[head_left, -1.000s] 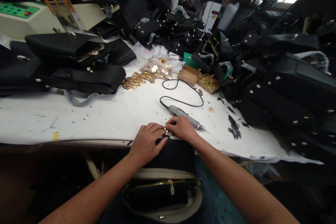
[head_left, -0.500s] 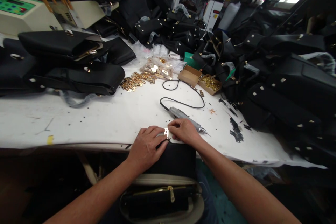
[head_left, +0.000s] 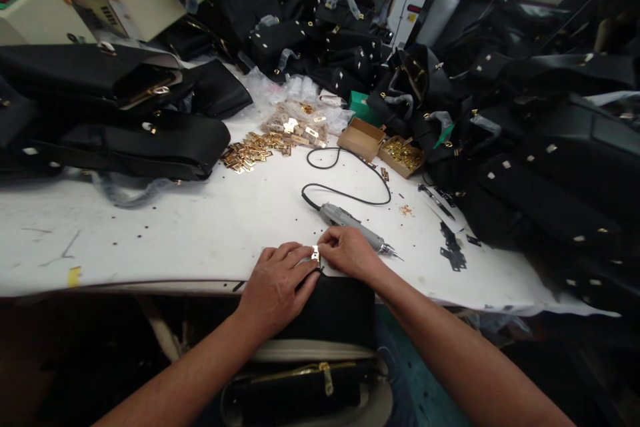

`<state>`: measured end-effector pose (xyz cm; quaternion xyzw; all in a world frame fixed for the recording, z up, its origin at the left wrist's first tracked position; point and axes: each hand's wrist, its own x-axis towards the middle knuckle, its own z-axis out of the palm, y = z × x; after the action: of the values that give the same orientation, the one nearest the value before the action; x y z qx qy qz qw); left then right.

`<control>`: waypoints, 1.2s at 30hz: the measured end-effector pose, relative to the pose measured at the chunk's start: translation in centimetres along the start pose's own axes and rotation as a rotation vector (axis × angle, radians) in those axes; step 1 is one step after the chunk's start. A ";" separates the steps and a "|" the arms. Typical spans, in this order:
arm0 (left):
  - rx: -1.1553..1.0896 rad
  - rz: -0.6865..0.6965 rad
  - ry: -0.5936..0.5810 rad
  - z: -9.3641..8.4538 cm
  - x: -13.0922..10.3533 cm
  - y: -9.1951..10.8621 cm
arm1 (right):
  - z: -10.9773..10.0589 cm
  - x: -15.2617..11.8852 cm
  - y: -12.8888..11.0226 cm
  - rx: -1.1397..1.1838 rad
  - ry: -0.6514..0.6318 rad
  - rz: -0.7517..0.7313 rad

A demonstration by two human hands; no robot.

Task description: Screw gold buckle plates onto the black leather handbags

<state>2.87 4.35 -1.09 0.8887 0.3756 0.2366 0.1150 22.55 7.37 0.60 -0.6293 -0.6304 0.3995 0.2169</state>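
At the table's front edge, a small shiny metal plate (head_left: 315, 255) lies between my two hands, on the flap end of a black handbag (head_left: 333, 310). My left hand (head_left: 283, 277) presses it from the left, fingers closed together on its edge. On the other side, my right hand (head_left: 345, 250) pinches at the plate with thumb and forefinger; its fingertips partly hide what they hold. The bag hangs open toward me, with a gold zipper pull (head_left: 326, 379) in its mouth. Just behind my right hand lies a grey electric screwdriver (head_left: 353, 223), its bit pointing right.
Gold plates (head_left: 250, 150) lie heaped mid-table beside plastic bags. Two cardboard boxes (head_left: 361, 139) stand behind the screwdriver's black cord (head_left: 350, 201), one with small gold parts. Black bags (head_left: 150, 143) pile up left, right and behind. Tweezers (head_left: 437, 201) and black pieces (head_left: 453, 247) lie at right.
The view has shifted slightly to the right. Both hands stay at the plate, which now shows a little differently between the fingers. The screwdriver has not moved.
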 end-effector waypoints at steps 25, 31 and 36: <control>0.220 0.283 0.143 1.4 0.2 -3.6 | -8.3 -1.5 2.8 -0.175 0.324 -0.016; 0.233 0.284 0.107 1.9 0.0 -4.2 | -14.6 -1.3 4.3 0.746 0.607 -0.122; 0.237 0.261 0.090 2.1 -0.1 -4.2 | -18.0 0.0 6.2 0.737 1.012 -0.105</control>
<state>1.32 7.18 -4.56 0.9256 0.2873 0.2432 -0.0393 40.35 10.79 6.36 -0.5924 -0.3005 0.2320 0.7106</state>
